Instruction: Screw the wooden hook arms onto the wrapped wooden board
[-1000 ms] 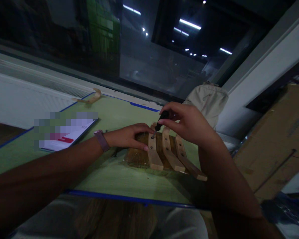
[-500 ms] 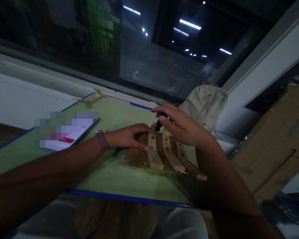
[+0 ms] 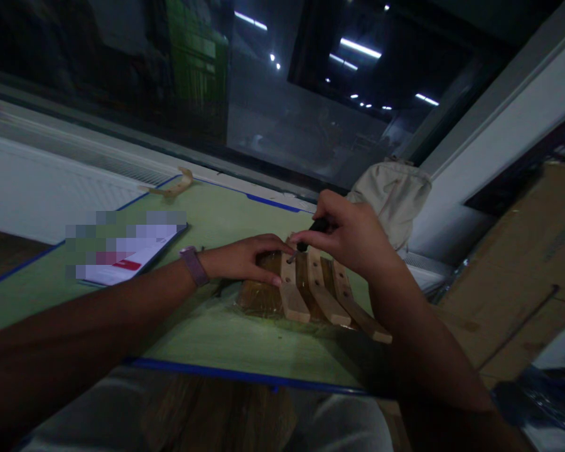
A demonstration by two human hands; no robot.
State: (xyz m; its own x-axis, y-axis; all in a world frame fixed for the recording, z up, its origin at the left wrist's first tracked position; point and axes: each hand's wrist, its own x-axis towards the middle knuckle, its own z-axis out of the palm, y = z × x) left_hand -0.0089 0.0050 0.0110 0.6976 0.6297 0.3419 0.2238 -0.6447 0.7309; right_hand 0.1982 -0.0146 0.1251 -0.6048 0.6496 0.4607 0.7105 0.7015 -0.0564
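My right hand (image 3: 346, 232) is closed round the black handle of a screwdriver (image 3: 317, 227), which leans to the right. Its tip meets a hole in the leftmost bent wooden piece (image 3: 294, 302). My left hand (image 3: 247, 258) grips that same piece from the left, thumb and forefinger at its edges. Beside it lie a middle wooden piece (image 3: 328, 298) and a right wooden piece (image 3: 358, 307), each with dark holes. All three rest across a brown block wrapped in clear film (image 3: 261, 295), their lower ends sticking out toward me.
A green table (image 3: 207, 345) with blue edging carries the work. Partly blurred out, a white and red printed item (image 3: 132, 257) lies left. Another bent wooden piece (image 3: 174, 187) sits at the far corner. Behind are a beige backpack (image 3: 390, 194) and a window; cardboard (image 3: 513, 263) stands right.
My right hand has turned on the screwdriver and tipped its handle over to the right, fingers now curled more tightly. My left hand and the wooden pieces stay put.
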